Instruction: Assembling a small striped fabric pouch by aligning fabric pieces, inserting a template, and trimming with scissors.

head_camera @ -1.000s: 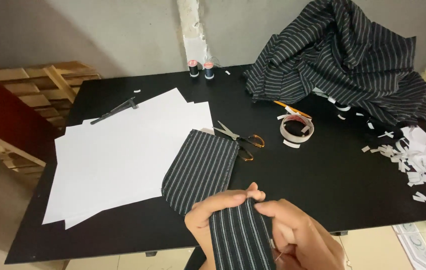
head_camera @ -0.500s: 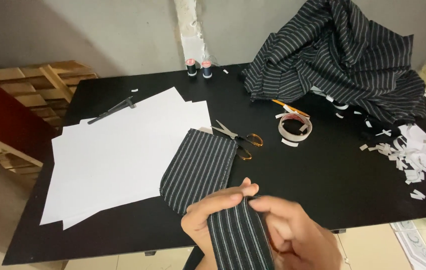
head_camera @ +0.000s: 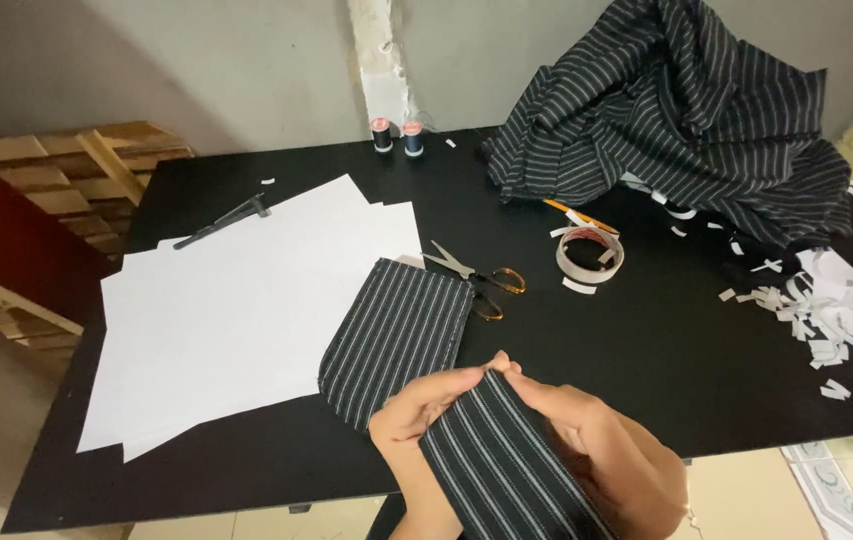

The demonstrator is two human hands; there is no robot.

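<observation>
Both of my hands hold a black strip of fabric with thin white stripes (head_camera: 507, 465) at the near edge of the black table (head_camera: 667, 340). My left hand (head_camera: 419, 415) pinches its top left corner. My right hand (head_camera: 597, 450) grips its top right edge, fingers meeting the left hand's at the tip. Just beyond my hands a second striped fabric piece (head_camera: 397, 335), rounded at its near end, lies flat on the table, partly over white paper sheets (head_camera: 237, 310).
Orange-handled scissors (head_camera: 477, 280) lie beside the flat piece. A tape roll (head_camera: 590, 255) sits to their right. A heap of striped cloth (head_camera: 677, 110) fills the far right. White paper scraps (head_camera: 827, 310), two thread spools (head_camera: 395, 135), a dark tool (head_camera: 222, 222), wooden pallet (head_camera: 67, 180) at left.
My hands have shifted slightly along the strip's top edge and the view has moved a little; the items on the table stay where they were.
</observation>
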